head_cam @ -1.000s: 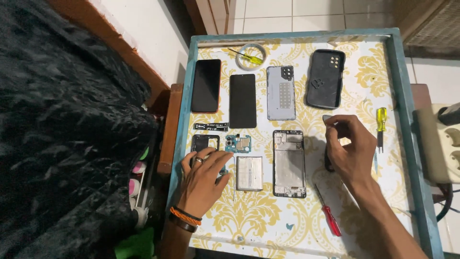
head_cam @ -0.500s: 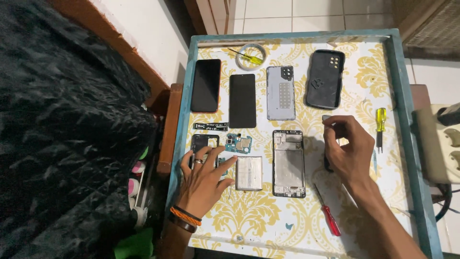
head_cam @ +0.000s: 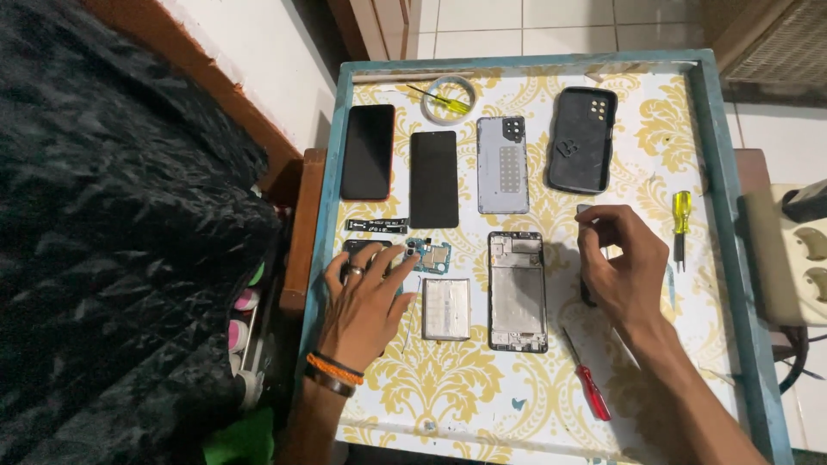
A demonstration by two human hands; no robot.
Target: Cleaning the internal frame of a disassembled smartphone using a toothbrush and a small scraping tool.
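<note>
Your left hand [head_cam: 366,301] lies flat on the tray [head_cam: 715,172], fingers spread, fingertips touching the small circuit board [head_cam: 429,256] and a dark part beside it. Nothing is gripped. Your right hand [head_cam: 622,271] hovers right of the phone frame [head_cam: 517,291], thumb and fingers pinched on a small grey part [head_cam: 585,209]. The battery [head_cam: 446,308] lies just beside the left hand. A red screwdriver [head_cam: 587,387] lies below the right wrist; a yellow screwdriver [head_cam: 680,222] is further right.

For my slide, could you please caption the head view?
Left hand on a circuit board, right hand raised beside a phone frame.
</note>
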